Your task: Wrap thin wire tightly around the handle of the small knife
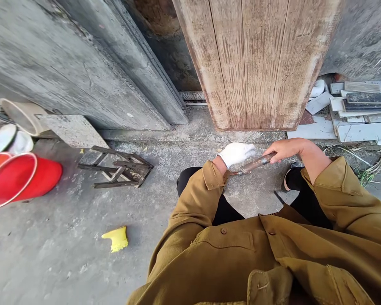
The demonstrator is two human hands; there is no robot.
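Observation:
My left hand, in a white knit glove, is closed, its fingers together and pointing right. Whether anything is inside them is hidden. My right hand is bare and wrapped round one end of a worn wooden-handled tool with metal bands. The tool slants down to the left, just below the gloved hand, and its far end passes behind my left cuff, so its kind does not show. In front of both hands stands a weathered plank panel, leaning upright with its lower edge on the concrete step.
On the left are a wooden stool frame lying on its side and red buckets. A yellow piece lies on the concrete floor. Stacked tiles and boards are at the right, beside a grey wall.

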